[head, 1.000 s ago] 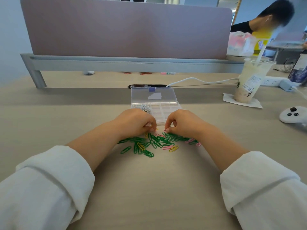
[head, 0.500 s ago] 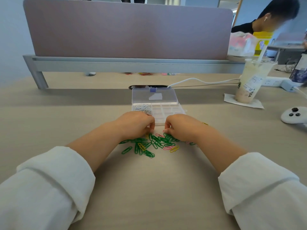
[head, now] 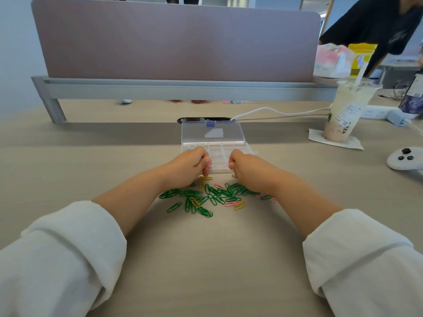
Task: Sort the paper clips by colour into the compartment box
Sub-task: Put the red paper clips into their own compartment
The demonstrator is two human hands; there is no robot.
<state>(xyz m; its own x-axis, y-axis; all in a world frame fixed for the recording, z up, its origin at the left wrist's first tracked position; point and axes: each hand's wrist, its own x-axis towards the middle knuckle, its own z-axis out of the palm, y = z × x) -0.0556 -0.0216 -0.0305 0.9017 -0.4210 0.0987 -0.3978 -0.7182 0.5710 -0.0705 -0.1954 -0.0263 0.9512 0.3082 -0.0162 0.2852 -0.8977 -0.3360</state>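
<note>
A clear compartment box (head: 218,154) stands open on the desk, lid (head: 212,132) raised behind it; silver clips fill its far left compartment. A loose pile of paper clips (head: 212,195), mostly green with a few yellow and pink, lies just in front of it. My left hand (head: 186,168) hovers at the box's near left edge, fingertips pinched on a pink clip (head: 208,165). My right hand (head: 248,168) sits at the near right edge, pinching another pink clip (head: 229,166).
A pink divider screen (head: 176,40) on a grey rail closes the far side. A milk tea cup (head: 348,110) on a napkin, a white cable (head: 274,112), a power strip (head: 377,112) and a white controller (head: 405,157) lie at right. A person in black (head: 375,21) stands far right.
Both hands lifted off the clip pile and moved forward to the box's near edge, each now holding a pink clip. The person at far right has stood up.
</note>
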